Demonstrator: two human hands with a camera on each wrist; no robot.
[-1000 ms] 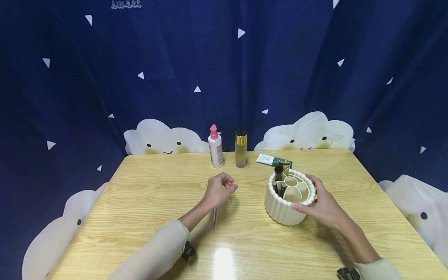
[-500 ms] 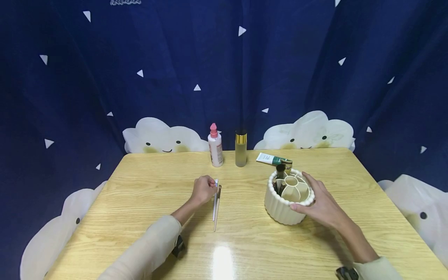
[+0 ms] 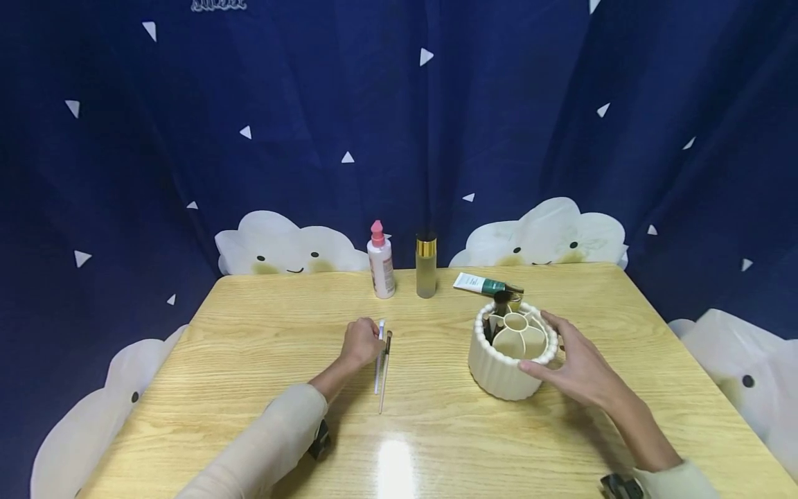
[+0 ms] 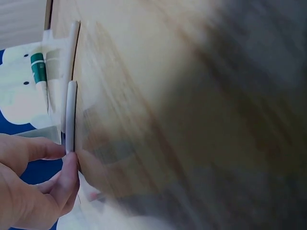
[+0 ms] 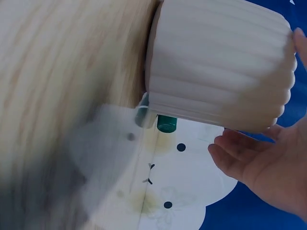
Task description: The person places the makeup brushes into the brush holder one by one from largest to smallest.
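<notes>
My left hand [image 3: 361,341] pinches a slim white makeup brush [image 3: 377,378] that lies lengthwise on the table. In the left wrist view, thumb and fingertips meet at that white brush [image 4: 71,112]. Just to its right lies a second makeup brush [image 3: 384,378] with a dark head. My right hand [image 3: 576,364] holds a cream ribbed round organizer [image 3: 501,374], its thumb over the front of the beaded rim and its fingers around the far right side. Dark makeup brushes [image 3: 501,303] stand in the organizer's left compartments. The right wrist view shows the organizer's ribbed wall [image 5: 216,62] close up.
A white pump bottle [image 3: 382,269] with a pink top and a gold-collared bottle [image 3: 427,274] stand at the table's back. A white-and-green tube [image 3: 480,283] lies behind the organizer. A dark blue curtain [image 3: 299,138] hangs past the back edge.
My left hand has moved left and slightly down, from over the brushes to the white brush, uncovering both brushes. My right hand has stayed on the organizer.
</notes>
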